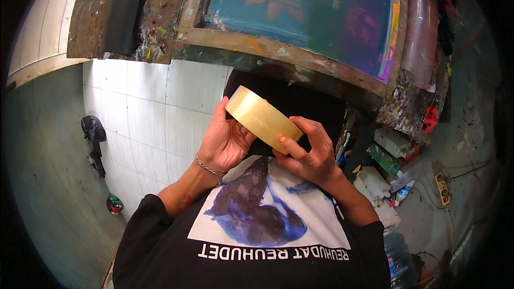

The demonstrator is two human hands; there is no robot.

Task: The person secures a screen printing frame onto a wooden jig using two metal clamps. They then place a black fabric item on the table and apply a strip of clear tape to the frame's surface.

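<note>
A wide roll of shiny, yellowish clear packing tape is held up in front of my chest, tilted down to the right. My left hand supports its left end, thumb along the edge and the other fingers curled beneath. At the right end, my right hand grips the roll, one fingertip pressing on its outer face. Whether a loose tape end is lifted there, I cannot make out. Beyond my hands, a wooden-framed printing screen with blue-green mesh lies on the paint-stained workbench.
A clear plastic roll lies right of the screen. A dark strip rests on the bench's left part. Bottles, a green one among them, and a power strip sit at the lower right. White tiles cover the floor at left.
</note>
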